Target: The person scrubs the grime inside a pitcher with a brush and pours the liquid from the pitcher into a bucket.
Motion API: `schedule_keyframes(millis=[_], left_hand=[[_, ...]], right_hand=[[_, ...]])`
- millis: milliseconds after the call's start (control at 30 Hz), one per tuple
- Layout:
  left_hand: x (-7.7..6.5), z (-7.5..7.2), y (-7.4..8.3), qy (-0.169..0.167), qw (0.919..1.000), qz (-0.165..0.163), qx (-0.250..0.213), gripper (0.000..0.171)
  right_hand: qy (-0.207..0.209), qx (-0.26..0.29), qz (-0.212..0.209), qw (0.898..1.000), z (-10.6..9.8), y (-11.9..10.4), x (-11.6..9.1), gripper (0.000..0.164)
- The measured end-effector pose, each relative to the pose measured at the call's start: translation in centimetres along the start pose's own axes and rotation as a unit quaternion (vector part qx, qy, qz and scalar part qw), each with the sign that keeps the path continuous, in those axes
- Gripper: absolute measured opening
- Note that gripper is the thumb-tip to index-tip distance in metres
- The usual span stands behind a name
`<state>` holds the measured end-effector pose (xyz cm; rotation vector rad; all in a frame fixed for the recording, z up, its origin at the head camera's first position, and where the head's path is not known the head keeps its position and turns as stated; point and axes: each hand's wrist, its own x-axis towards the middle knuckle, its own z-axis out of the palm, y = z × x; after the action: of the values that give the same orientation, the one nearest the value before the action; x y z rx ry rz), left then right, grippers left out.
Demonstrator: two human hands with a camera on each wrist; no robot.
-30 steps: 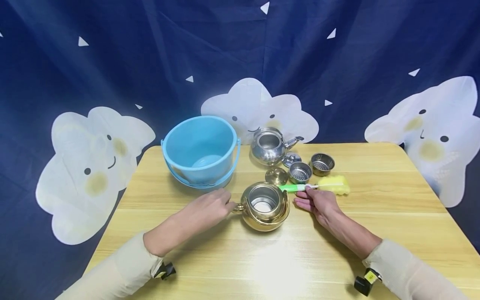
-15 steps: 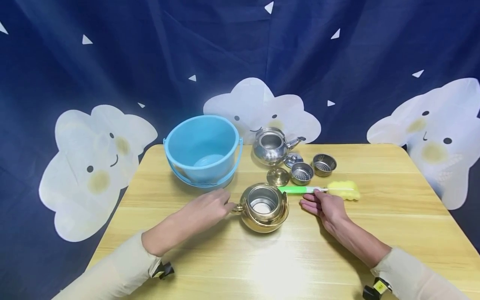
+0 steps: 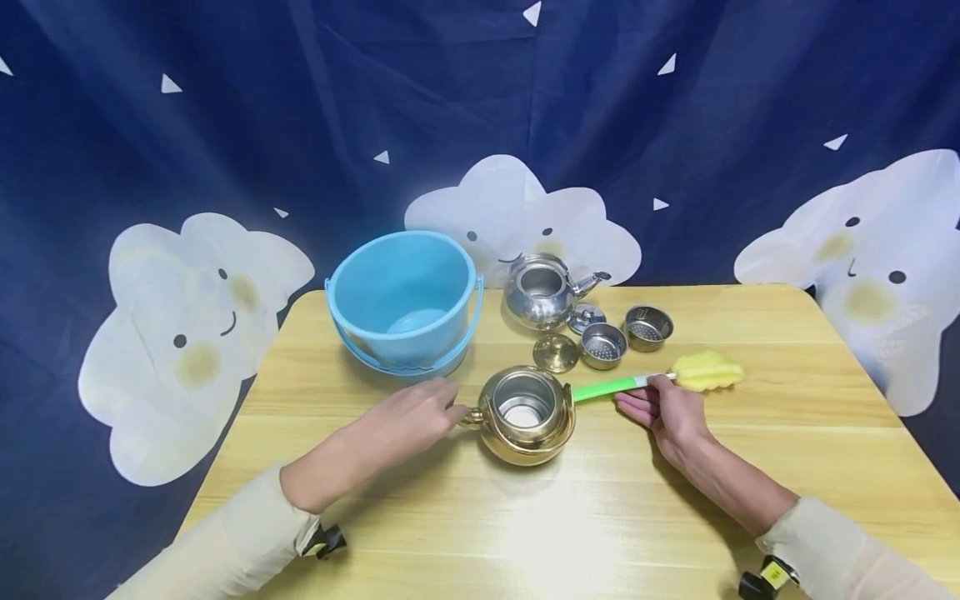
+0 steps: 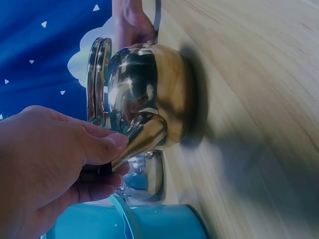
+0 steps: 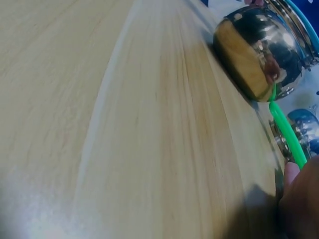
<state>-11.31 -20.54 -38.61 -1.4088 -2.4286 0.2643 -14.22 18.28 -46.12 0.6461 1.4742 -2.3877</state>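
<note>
A gold teapot [image 3: 525, 417] without its lid stands on the wooden table, its handle folded down to one side. My left hand [image 3: 416, 414] pinches the teapot's spout [image 4: 144, 137] between thumb and fingers. My right hand [image 3: 675, 414] holds a sponge brush near the white collar of its green handle [image 3: 606, 388]. The brush's yellow sponge head [image 3: 705, 371] points away to the right, and the handle's end overlaps the teapot's right side in the head view. In the right wrist view the green handle shows beside the teapot, while most of the hand lies outside the frame.
Behind stand a blue bucket [image 3: 405, 292] and a silver teapot [image 3: 538, 292]. A silver lid [image 3: 587, 317], a gold lid [image 3: 556, 353] and two strainer cups, one nearer [image 3: 603, 346] and one farther [image 3: 648, 327], lie between the silver teapot and the brush. A dark blue curtain hangs behind.
My right hand has moved to the right with the sponge brush, whose sponge end now tilts up and away. My left hand stays at the gold teapot's spout.
</note>
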Motion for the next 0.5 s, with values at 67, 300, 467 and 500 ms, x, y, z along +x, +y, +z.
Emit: schedule_keyframes(millis=[67, 300, 467, 500], left_hand=[[0.0, 0.0, 0.0, -0.003, 1.0000, -0.001, 0.000, 0.019], [0.0, 0.0, 0.2, -0.004, 1.0000, -0.006, -0.005, 0.017], [0.0, -0.2, 0.2, -0.004, 0.9999, -0.011, -0.010, 0.016], [0.1, -0.2, 0.2, -0.004, 0.9999, -0.011, -0.010, 0.016]], right_hand=[[0.010, 0.004, -0.003, 1.000, -0.2, -0.1, -0.1, 0.016], [0.011, 0.013, -0.021, 1.000, -1.3, -0.8, -0.5, 0.016], [-0.022, 0.002, -0.046, 0.999, -2.3, -1.6, -1.1, 0.008], [-0.030, 0.002, -0.052, 0.998, -2.4, -1.7, -1.2, 0.006]])
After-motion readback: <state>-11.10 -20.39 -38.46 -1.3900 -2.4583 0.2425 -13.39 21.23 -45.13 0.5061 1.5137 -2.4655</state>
